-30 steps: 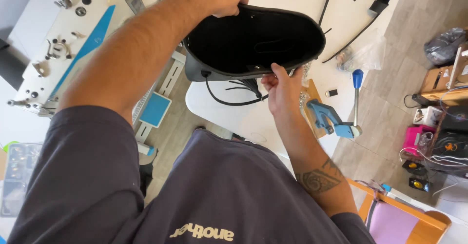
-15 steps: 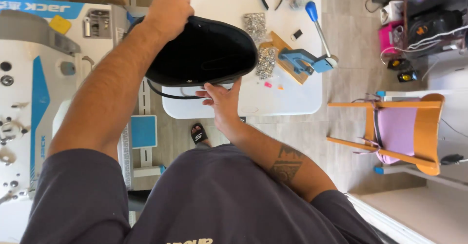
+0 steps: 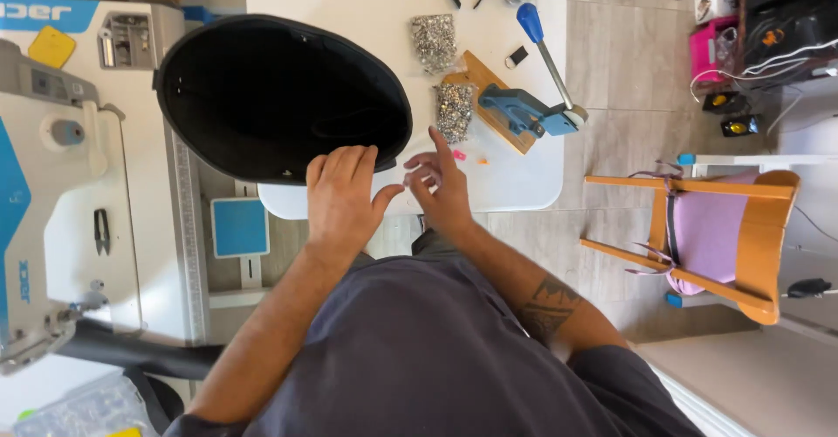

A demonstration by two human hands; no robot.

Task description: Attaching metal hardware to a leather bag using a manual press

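1. Left hand (image 3: 342,194) lies flat on the near rim of the black bag (image 3: 279,96).
2. Right hand (image 3: 441,185) hovers open just beside it, over the white worktop (image 3: 367,0).
3. Blue press (image 3: 532,105) stands near two stud bags (image 3: 454,110).

Both forearms reach forward, left hand (image 3: 342,194) flat and palm-down, right hand (image 3: 438,184) open with fingers spread.

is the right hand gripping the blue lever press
No: the right hand is open with fingers spread above the white table edge, apart from the blue lever press, which stands untouched on its wooden base.
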